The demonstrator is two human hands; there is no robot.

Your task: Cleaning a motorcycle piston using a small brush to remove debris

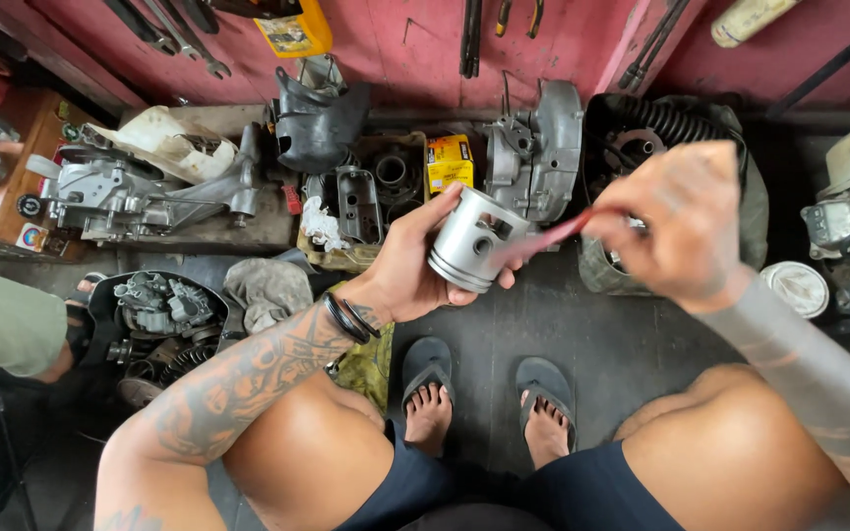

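Hidden, blurred and cut-off items

Red tool (543, 239): motion-blurred, kind unclear, grip end hidden in right hand (686, 221). Piston (469, 239): far side covered by left hand (415, 261). Wall tools (184, 29): cropped at top edge.

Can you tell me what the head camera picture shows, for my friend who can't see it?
The left hand holds a silver piston while the right hand touches a red tool to it, above sandalled feet.

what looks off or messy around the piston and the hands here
The piston in the left hand looks intact. The right hand holds a blurred red strip against it. Engine parts and a crumpled rag lie scattered on the floor.
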